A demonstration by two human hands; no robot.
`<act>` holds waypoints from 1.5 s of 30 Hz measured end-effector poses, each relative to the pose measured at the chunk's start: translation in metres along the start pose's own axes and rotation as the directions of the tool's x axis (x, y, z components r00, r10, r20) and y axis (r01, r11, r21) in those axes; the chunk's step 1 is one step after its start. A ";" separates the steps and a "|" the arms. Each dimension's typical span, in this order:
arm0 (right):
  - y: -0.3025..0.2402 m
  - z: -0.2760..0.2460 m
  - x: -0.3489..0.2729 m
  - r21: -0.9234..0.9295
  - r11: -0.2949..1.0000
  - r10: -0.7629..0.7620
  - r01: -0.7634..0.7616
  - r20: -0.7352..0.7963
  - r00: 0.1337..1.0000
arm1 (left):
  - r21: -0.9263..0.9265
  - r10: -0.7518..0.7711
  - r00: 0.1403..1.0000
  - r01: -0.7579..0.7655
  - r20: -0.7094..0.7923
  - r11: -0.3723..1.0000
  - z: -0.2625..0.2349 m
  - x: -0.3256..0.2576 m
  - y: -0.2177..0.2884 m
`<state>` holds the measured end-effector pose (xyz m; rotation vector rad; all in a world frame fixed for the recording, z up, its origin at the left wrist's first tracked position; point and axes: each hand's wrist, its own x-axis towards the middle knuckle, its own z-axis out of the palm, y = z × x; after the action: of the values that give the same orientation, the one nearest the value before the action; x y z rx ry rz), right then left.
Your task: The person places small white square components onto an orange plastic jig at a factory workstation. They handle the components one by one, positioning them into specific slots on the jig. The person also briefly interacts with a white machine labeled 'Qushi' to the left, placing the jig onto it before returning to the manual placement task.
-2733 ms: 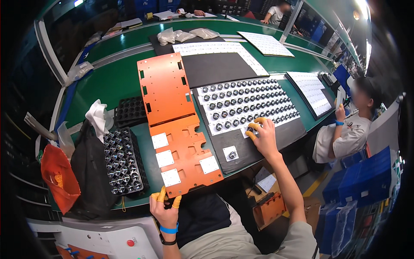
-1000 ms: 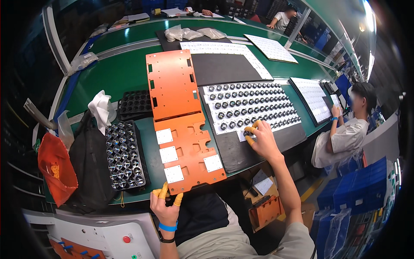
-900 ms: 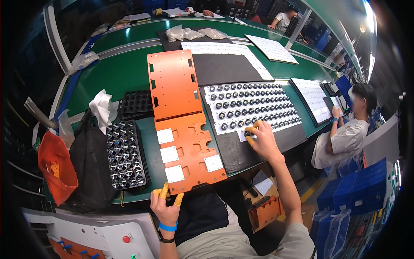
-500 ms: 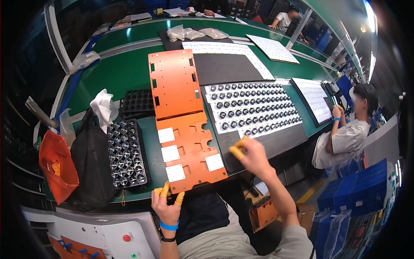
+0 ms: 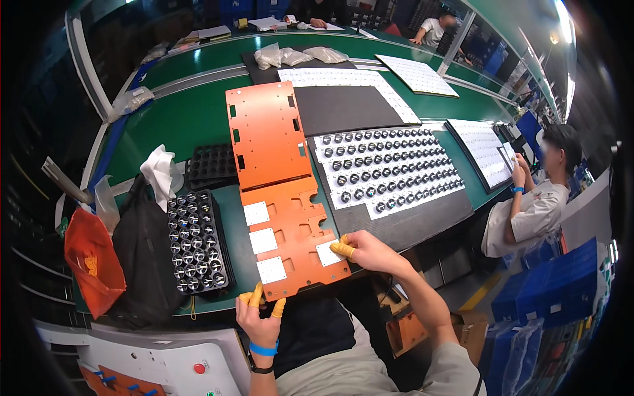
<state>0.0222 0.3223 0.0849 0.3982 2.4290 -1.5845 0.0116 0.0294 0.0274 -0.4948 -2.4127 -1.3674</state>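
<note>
A hinged orange fixture plate [image 5: 294,228] lies on the bench in front of me, its far panel [image 5: 265,135] tipped up. Three white square boards [image 5: 263,241] sit along its left side and one white square board [image 5: 326,254] sits at its right. My right hand [image 5: 370,252], in yellow finger cots, has its fingertips together on the right board's outer edge, partly covering it. My left hand [image 5: 259,325], also in yellow finger cots, is at the fixture's near left corner, fingers apart. Whether it grips the edge is unclear.
Left of the fixture stands a black tray [image 5: 196,244] of shiny round lenses. To the right, a white board panel [image 5: 389,162] with rows of black round parts lies on a black mat [image 5: 422,221]. An orange bag [image 5: 96,264] hangs left. A co-worker [image 5: 535,198] sits at right.
My right hand has come down and left from above the black mat to the fixture's right white board. My left hand stays at the near left corner. The view has shifted slightly.
</note>
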 end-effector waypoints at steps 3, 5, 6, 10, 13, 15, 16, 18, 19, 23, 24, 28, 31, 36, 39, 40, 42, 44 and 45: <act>-0.010 -0.006 0.002 0.025 0.997 0.069 -0.072 0.084 0.994 | 0.015 0.009 1.000 -0.009 0.003 1.000 0.000 -0.001 0.000; -0.003 -0.007 0.007 0.060 0.996 0.061 -0.067 0.107 0.992 | 0.048 0.028 1.000 -0.029 0.007 0.998 0.001 -0.002 -0.003; -0.001 -0.008 0.008 0.090 0.994 0.054 -0.066 0.124 0.991 | 0.036 0.022 1.000 -0.022 0.009 0.999 0.002 -0.002 -0.003; 0.002 -0.006 0.009 0.180 0.983 0.009 -0.038 0.162 0.987 | 0.024 0.024 1.000 -0.024 0.000 0.999 0.002 -0.002 -0.004; 0.001 -0.010 0.011 0.161 0.984 0.044 -0.076 0.190 0.981 | 0.013 0.024 1.000 -0.024 -0.003 1.000 0.002 -0.003 -0.004; -0.002 -0.013 0.013 0.135 0.987 0.061 -0.091 0.215 0.975 | 0.012 0.017 1.000 -0.017 0.002 1.000 0.001 -0.003 -0.003; -0.005 -0.013 0.013 0.125 0.989 0.053 -0.084 0.229 0.972 | 0.019 0.013 1.000 -0.013 0.006 1.000 0.000 -0.002 -0.002; -0.004 -0.013 0.012 0.122 0.992 0.015 -0.044 0.227 0.974 | 0.013 0.008 1.000 -0.009 0.006 1.000 -0.001 -0.002 -0.002; -0.001 -0.011 0.011 0.126 0.992 -0.015 -0.012 0.212 0.977 | 0.000 0.007 1.000 -0.007 0.001 1.000 0.000 -0.003 -0.003; -0.005 -0.007 0.007 0.118 0.992 -0.067 0.049 0.146 0.987 | 0.016 0.034 0.999 -0.034 -0.005 0.999 0.001 -0.004 -0.006; -0.005 -0.009 0.009 0.119 0.993 -0.005 -0.016 0.174 0.985 | 0.022 0.008 1.000 -0.008 0.008 1.000 0.001 -0.004 -0.005; -0.004 -0.008 0.009 0.085 0.994 0.055 -0.069 0.154 0.987 | 0.022 -0.058 0.998 0.058 0.037 0.998 -0.001 -0.004 0.000; 0.002 -0.001 0.005 0.055 0.998 -0.030 0.025 0.096 0.995 | 0.039 -0.037 0.999 0.036 0.033 0.999 -0.002 -0.004 0.001; -0.005 -0.003 0.005 0.193 0.972 0.102 -0.130 0.150 0.983 | 0.002 -0.033 0.999 0.033 0.029 0.999 -0.003 -0.001 0.003; -0.005 -0.005 0.008 0.246 0.961 0.084 -0.126 0.172 0.982 | -0.041 -0.034 0.999 0.035 0.019 0.999 -0.003 0.002 0.007; 0.000 -0.005 0.009 0.218 0.974 0.027 -0.064 0.165 0.986 | -0.031 -0.023 0.999 0.024 0.022 0.999 -0.004 0.003 0.008; 0.006 -0.003 0.009 0.182 0.983 -0.050 0.023 0.145 0.988 | -0.027 -0.027 0.999 0.028 0.030 0.999 -0.005 0.005 0.010; 0.008 0.000 0.008 0.168 0.983 -0.088 0.067 0.116 0.989 | -0.040 -0.058 0.997 0.059 0.045 0.997 -0.006 0.005 0.010; 0.008 0.000 0.009 0.176 0.983 -0.073 0.051 0.125 0.989 | -0.039 -0.050 0.998 0.052 0.043 0.998 -0.007 0.005 0.011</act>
<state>0.0168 0.3258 0.0752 0.2395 2.2361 -1.7941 0.0125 0.0294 0.0408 -0.4796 -2.4515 -1.4427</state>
